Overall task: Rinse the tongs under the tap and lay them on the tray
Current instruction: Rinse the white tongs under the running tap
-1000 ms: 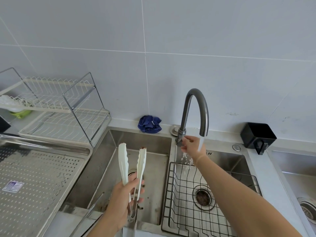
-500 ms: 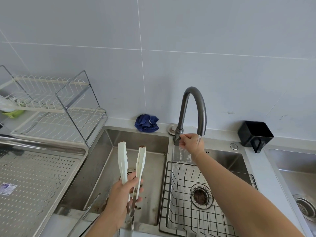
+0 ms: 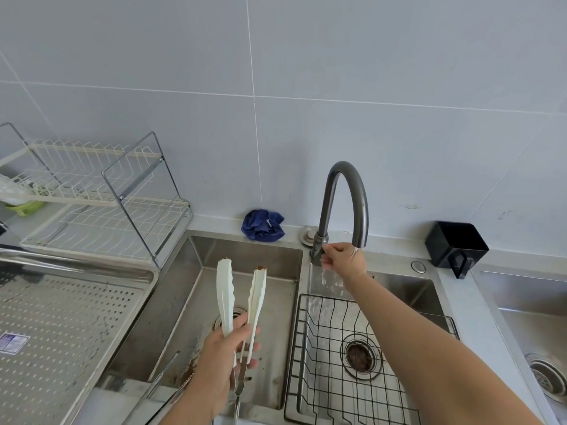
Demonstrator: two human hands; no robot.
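My left hand (image 3: 228,352) clamps the tongs (image 3: 242,305) left of the tap (image 3: 343,204), right hand (image 3: 342,257) pinching its handle; wet grip could slip.

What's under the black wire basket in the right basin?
Through the wire basket the steel floor of the right basin shows, with a round drain holding dark residue. The right forearm covers the basket's right part, so anything beneath there is hidden.
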